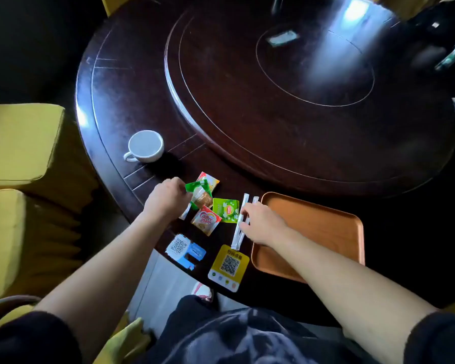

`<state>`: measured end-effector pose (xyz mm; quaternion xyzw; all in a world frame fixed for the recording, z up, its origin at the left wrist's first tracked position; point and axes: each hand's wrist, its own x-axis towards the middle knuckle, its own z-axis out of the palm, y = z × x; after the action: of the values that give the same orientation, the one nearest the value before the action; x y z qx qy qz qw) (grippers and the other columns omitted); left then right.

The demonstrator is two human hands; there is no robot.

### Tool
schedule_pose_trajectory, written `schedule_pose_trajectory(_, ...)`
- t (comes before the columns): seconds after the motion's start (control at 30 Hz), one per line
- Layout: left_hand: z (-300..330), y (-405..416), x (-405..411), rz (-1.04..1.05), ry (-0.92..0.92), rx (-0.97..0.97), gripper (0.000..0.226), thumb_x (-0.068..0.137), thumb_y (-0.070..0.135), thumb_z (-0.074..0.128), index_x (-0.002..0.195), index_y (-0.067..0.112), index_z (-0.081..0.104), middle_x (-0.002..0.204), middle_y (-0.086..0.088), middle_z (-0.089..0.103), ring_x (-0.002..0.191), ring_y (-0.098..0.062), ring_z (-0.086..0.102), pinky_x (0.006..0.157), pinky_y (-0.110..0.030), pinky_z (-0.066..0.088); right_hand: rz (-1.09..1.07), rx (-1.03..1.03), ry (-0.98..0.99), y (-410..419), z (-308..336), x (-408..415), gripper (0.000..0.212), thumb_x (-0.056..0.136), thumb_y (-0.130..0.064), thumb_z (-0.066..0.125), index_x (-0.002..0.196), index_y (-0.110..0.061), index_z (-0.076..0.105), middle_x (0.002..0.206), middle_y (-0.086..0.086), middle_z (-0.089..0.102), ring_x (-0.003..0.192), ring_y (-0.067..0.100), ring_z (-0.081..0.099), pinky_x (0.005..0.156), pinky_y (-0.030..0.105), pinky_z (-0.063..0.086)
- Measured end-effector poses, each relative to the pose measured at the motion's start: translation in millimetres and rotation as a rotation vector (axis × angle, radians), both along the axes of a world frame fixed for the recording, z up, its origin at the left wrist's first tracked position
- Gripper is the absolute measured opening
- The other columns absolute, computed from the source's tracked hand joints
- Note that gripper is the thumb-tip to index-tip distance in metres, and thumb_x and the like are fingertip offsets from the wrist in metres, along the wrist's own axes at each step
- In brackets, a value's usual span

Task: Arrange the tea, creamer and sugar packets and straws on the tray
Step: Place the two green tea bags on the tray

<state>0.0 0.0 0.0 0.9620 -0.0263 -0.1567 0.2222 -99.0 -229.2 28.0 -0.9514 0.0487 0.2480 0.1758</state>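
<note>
An orange-brown tray (326,224) with nothing in it lies at the table's near right. Left of it lie white wrapped straws (239,233), with my right hand (263,222) resting on them, fingers curled over them. My left hand (167,199) pinches a green and brown packet (201,194), lifted slightly off the table. A red and orange packet (208,179) lies behind it. A Coffee mate creamer packet (206,219) and a green tea packet (226,210) lie flat between my hands. A white stick packet (185,212) peeks from under my left hand.
A white cup (145,146) stands at the left on the dark round table (121,101). A raised turntable (300,101) fills the table's middle. Two QR code cards, blue (185,250) and yellow (229,266), sit at the near edge. Yellow chairs (19,143) stand to the left.
</note>
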Motion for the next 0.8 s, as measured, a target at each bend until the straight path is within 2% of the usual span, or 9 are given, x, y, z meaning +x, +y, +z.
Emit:
schedule_pose_trajectory(0.13,-2.8,5.0,28.7,-0.042,0.054,0.06,0.05,0.081,0.041,0.062,0.126,0.018,0.061,0.123,-0.014,0.061,0.114,-0.036,0.057,0.096,-0.045,0.05,0.019,-0.105,-0.019,13.7,-5.9,23.6,0.045,0.09,-0.028,0.06,0.132,-0.016,0.05,0.128,0.01,0.05,0.122,0.031,0.046,0.094,0.046,0.048)
schedule_pose_trajectory(0.23,-11.6,5.0,37.1,-0.097,0.056,0.065,0.034,0.082,0.038,0.064,0.111,0.021,0.069,0.111,-0.013,0.061,0.106,-0.036,0.059,0.09,-0.044,0.053,0.04,-0.161,-0.05,19.6,-17.9,33.3,0.058,0.085,-0.035,0.067,0.136,-0.018,0.045,0.128,0.008,0.047,0.122,0.029,0.043,0.095,0.046,0.047)
schedule_pose_trajectory(0.33,-13.4,5.2,37.4,-0.105,0.066,0.026,0.014,0.082,0.03,0.064,0.092,0.024,0.072,0.099,-0.009,0.06,0.097,-0.034,0.06,0.083,-0.042,0.054,0.074,-0.205,-0.089,21.2,-26.2,37.6,0.061,0.082,-0.043,0.07,0.133,-0.018,0.048,0.125,0.007,0.045,0.119,0.027,0.041,0.097,0.046,0.047)
schedule_pose_trajectory(0.43,-12.2,4.2,33.4,-0.072,0.028,-0.033,0.008,0.082,0.024,0.062,0.084,0.023,0.07,0.094,-0.008,0.063,0.093,-0.032,0.062,0.079,-0.039,0.053,0.09,-0.211,-0.111,22.4,-32.5,37.9,0.054,0.082,-0.042,0.071,0.127,-0.018,0.053,0.124,0.007,0.047,0.119,0.027,0.04,0.098,0.046,0.046)
schedule_pose_trajectory(0.53,-5.7,6.8,30.0,0.045,0.024,-0.11,0.007,0.084,0.023,0.063,0.088,0.019,0.067,0.089,-0.003,0.068,0.085,-0.025,0.061,0.072,-0.033,0.048,0.034,-0.162,-0.158,24.1,-34.6,39.1,0.045,0.083,-0.039,0.073,0.118,-0.019,0.054,0.119,0.006,0.051,0.118,0.027,0.042,0.096,0.044,0.047)
schedule_pose_trajectory(0.67,14.2,17.8,29.5,0.191,-0.012,-0.181,0.007,0.089,0.024,0.062,0.091,0.019,0.064,0.081,0.002,0.064,0.081,-0.022,0.059,0.072,-0.03,0.041,-0.111,0.017,-0.13,23.3,-26.4,45.6,0.017,0.088,-0.032,0.068,0.102,-0.025,0.06,0.111,0.004,0.058,0.114,0.025,0.045,0.092,0.043,0.048)
schedule_pose_trajectory(0.73,28.6,21.8,30.4,0.248,-0.042,-0.251,0.005,0.091,0.023,0.062,0.092,0.018,0.062,0.075,0.005,0.064,0.076,-0.017,0.063,0.069,-0.029,0.043,-0.242,0.174,-0.102,20.8,-18.8,49.2,0.006,0.088,-0.028,0.066,0.089,-0.028,0.06,0.101,0.002,0.062,0.102,0.023,0.053,0.08,0.035,0.049)
schedule_pose_trajectory(0.8,42.7,21.9,30.6,0.278,-0.064,-0.314,0.003,0.094,0.02,0.061,0.094,0.017,0.061,0.067,0.01,0.061,0.059,0.003,0.062,0.059,-0.025,0.041,-0.334,0.292,-0.11,16.2,-11.2,51.5,0.006,0.087,-0.026,0.068,0.084,-0.027,0.062,0.09,-0.002,0.064,0.087,0.019,0.059,0.064,0.027,0.043)
